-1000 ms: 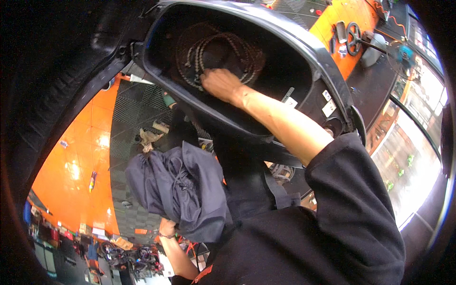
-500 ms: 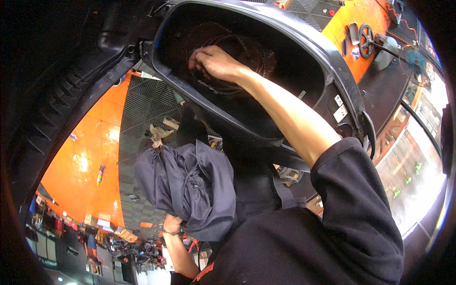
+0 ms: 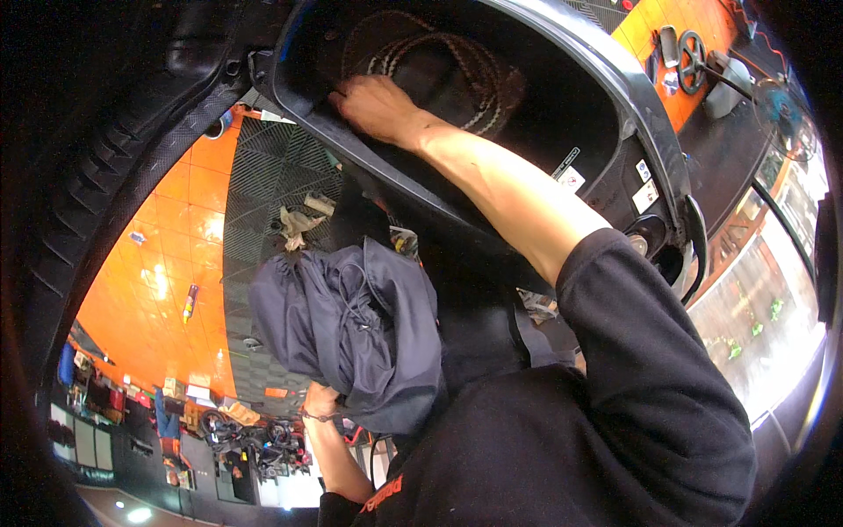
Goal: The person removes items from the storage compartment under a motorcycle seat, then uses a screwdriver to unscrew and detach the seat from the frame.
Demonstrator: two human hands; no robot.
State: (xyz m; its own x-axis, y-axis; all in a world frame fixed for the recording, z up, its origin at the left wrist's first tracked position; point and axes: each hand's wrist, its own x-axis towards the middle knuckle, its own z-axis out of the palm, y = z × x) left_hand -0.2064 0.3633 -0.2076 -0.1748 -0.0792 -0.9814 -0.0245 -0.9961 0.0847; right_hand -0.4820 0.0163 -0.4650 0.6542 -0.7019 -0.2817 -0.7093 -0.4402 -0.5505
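Note:
My right hand (image 3: pixel 376 107) reaches into a deep black storage bin (image 3: pixel 518 237), close to its left wall. Its fingers are curled and turned away, so whatever they hold is hidden. A loose coil of brownish, braided-looking cord (image 3: pixel 505 86) lies on the bin floor just right of that hand. Below the bin, my left hand (image 3: pixel 322 401) supports a dark grey cloth drawstring bag (image 3: pixel 351 329) from underneath. The bag looks bulky and hides most of the left fingers.
A ribbed black panel (image 3: pixel 123 167) rises on the left. Behind lies an orange floor (image 3: pixel 167 263) with a tube-like bottle (image 3: pixel 190 301) and a dark mat (image 3: pixel 263 193). Parked motorcycles (image 3: pixel 255 439) and a person (image 3: pixel 171 439) are farther off. A black wheel (image 3: pixel 691 61) lies upper right.
My right hand has moved left, from over the coil to the bin's side wall, uncovering the coil. The view has shifted slightly. My left hand still holds the bag.

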